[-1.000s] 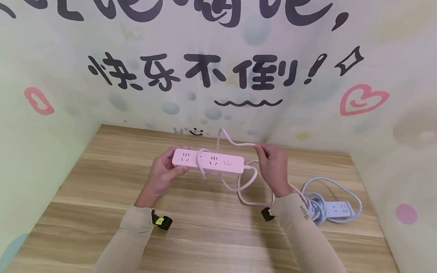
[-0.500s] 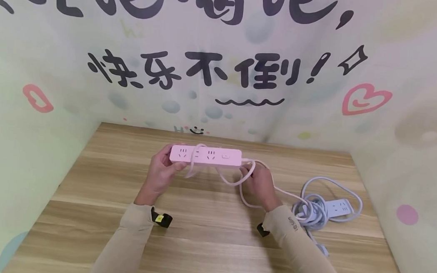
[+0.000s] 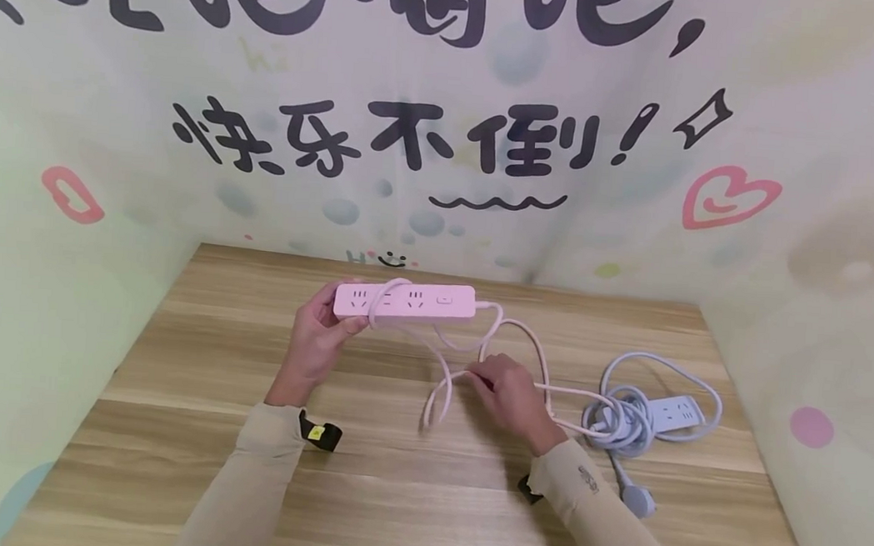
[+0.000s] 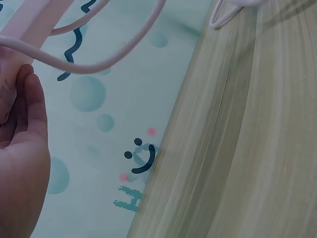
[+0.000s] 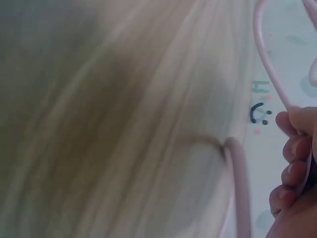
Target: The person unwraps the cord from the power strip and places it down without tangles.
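In the head view my left hand (image 3: 311, 340) grips the left end of a pink power strip (image 3: 444, 309), raised over the table with its sockets facing me. One turn of its pink cord (image 5: 241, 193) is wrapped around the strip's left half. Lower and to the right, my right hand (image 3: 512, 403) pinches the cord, and a loose loop hangs to the left of the fingertips. In the right wrist view the curled fingers (image 5: 296, 148) lie around the cord. The left wrist view shows my left fingers (image 4: 35, 99) against the strip's end.
On the right of the wooden table (image 3: 392, 512) lies a light blue power strip (image 3: 678, 415) with its own cord coiled in a bundle (image 3: 634, 427). Its plug (image 3: 639, 501) lies in front. The pink cord runs to that bundle. A printed wall (image 3: 298, 206) stands behind.
My right hand has come down from above the strip's right end, passing below it, towards me with the cord. The left hand and strip have shifted slightly up and left.
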The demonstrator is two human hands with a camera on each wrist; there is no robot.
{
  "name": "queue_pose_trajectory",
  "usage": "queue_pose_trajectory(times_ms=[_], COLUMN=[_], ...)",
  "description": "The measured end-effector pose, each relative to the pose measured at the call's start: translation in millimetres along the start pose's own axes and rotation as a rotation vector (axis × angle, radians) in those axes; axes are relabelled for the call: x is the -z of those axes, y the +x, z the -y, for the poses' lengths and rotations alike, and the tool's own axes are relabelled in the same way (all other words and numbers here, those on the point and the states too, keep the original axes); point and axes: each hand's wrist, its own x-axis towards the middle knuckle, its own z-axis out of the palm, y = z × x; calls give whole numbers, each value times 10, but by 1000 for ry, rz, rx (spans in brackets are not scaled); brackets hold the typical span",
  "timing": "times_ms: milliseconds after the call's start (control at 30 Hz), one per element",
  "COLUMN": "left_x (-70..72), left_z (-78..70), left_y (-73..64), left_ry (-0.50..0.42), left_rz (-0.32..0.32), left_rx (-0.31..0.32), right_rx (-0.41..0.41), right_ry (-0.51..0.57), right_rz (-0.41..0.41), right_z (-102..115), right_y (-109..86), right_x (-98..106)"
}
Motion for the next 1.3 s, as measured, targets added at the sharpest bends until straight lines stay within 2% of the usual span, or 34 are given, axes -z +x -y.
queue_pose_trajectory(times_ms=[167,333,567,800,900,1000,1133,1300], left_x=[5,1,-5,-23,-30,-38,-55,-58], left_z=[20,14,-9,12,31,47,56,51], left_y=[8,19,25,14,1,-8,-12,-26], left_ry=[29,34,37,35,39,69,104,124], left_rz=[-22,-42,-69,-47,-36,-25,-12,10], left_rx=[13,18,20,3,-3,15,30,31], right_rx=[104,142,224,304,289,224,119,37], right_ry=[53,131,203,271,270,271,280,248], right_rz=[-23,-69,-205,-381,-452,-508,-580,-669], right_z=[64,163,212,377,450,481,472,368], right_y=[-10,-11,1,112,217,313,431,550], right_x=[92,293,551,892,1015,1083,1111,1100])
